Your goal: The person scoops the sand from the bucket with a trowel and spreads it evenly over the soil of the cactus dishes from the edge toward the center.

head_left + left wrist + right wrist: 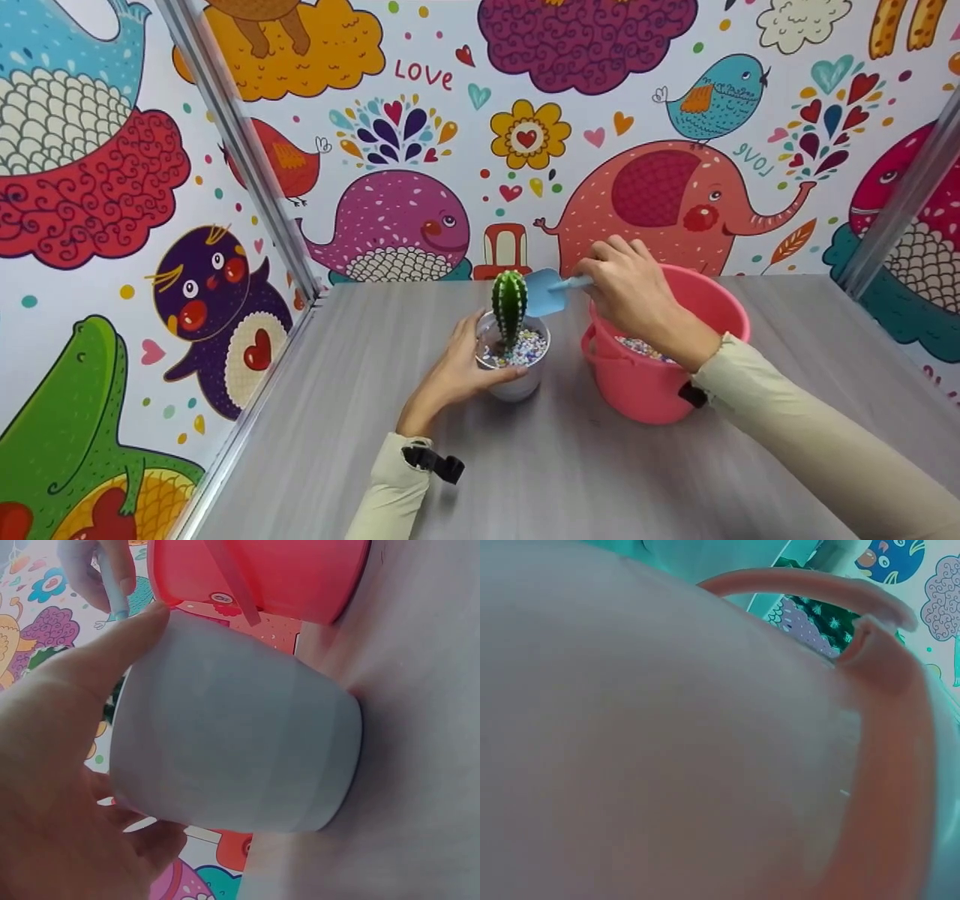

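Note:
A green ribbed cactus [510, 304] stands in a pale grey-white pot [517, 388] on the table. Multicoloured pebbles [531, 346] surround its base. My left hand [459, 366] grips the pot at the rim, with the thumb on the near side and the fingers on the far left side. The left wrist view shows the pot's wall [240, 727] from close by. In my right hand [622, 281] I hold a small light-blue shovel [546, 292] by its handle, above the bucket's left rim. Its blade overlaps the cactus's right side in the head view.
A pink bucket [645, 397] with pebbles [646, 349] inside stands right of the pot; its wall [667, 750] fills most of the right wrist view. A cartoon-printed panel [442, 135] rises behind the grey table [360, 337], and another stands at the left.

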`<state>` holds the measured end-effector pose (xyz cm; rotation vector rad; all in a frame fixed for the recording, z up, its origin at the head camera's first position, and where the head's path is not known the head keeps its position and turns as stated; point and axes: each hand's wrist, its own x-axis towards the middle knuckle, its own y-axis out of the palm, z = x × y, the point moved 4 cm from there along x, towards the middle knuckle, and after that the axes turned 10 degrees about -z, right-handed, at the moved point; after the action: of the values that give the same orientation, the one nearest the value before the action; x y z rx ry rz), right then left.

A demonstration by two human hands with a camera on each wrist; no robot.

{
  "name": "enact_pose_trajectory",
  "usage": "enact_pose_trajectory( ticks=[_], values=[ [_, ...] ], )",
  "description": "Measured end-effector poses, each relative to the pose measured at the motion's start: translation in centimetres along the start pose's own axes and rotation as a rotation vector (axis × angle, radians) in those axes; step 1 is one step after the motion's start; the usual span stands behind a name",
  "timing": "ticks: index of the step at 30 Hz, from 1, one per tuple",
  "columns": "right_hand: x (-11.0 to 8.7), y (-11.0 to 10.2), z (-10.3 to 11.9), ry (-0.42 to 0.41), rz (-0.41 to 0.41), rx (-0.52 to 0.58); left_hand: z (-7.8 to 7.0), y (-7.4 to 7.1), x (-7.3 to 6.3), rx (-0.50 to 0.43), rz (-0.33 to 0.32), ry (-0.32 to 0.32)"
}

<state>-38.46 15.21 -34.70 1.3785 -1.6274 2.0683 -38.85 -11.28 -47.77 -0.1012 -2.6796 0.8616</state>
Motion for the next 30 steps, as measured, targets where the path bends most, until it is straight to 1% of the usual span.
enact_pose_trajectory(
  ticks=[5,9,14,18,20,24,30],
  values=[
    [-0.5,-0.1,-0.5,0.004,0.0,0.009,-0.1,-0.1,0.0,0.014,-0.003,0.01],
    [-1.0,-0.3,-1.2,0.019,-0.002,0.022,-0.1,-0.2,0.1,0.043,-0.019,0.012],
    [-1.7,-0.6,-2.0,0.049,0.0,0.029,-0.6,-0.8,0.2,0.04,-0.07,0.02],
    [-2.4,-0.9,-2.7,0.08,0.012,0.033,-1.2,-1.4,0.4,0.0,-0.138,0.045],
    [-2.8,-1.2,-3.1,0.095,0.018,0.04,-1.6,-1.8,0.4,-0.032,-0.185,0.072],
    [-3.5,-1.7,-3.8,0.141,0.021,0.052,-2.8,-2.3,0.4,-0.09,-0.284,0.155],
    [-4.4,-2.7,-5.1,0.216,0.01,0.036,-4.8,-2.6,0.1,-0.106,-0.386,0.289]
  ],
)
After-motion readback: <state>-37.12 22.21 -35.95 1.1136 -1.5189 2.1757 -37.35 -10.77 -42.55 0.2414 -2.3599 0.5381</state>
